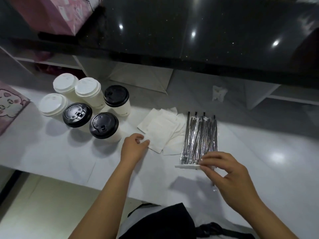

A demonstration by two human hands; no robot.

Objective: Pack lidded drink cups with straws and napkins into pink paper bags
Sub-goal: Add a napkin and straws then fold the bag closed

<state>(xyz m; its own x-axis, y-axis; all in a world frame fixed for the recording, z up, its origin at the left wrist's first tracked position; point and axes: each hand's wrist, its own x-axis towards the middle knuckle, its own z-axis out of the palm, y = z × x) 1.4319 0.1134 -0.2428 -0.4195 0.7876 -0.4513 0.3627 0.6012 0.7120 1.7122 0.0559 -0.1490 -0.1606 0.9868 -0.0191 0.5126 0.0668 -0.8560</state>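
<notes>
Napkins (162, 130): my left hand (133, 147) pinches one corner; my right hand (229, 173) pinches a folded napkin (187, 166) by the straws (200, 135).

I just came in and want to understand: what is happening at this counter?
A person is gathering items at a white counter. The left hand pinches the near corner of the spread napkins. The right hand pinches a folded napkin at the near end of the wrapped straws. Six lidded cups stand untouched at the left. Pink bags wait beyond them.
</notes>
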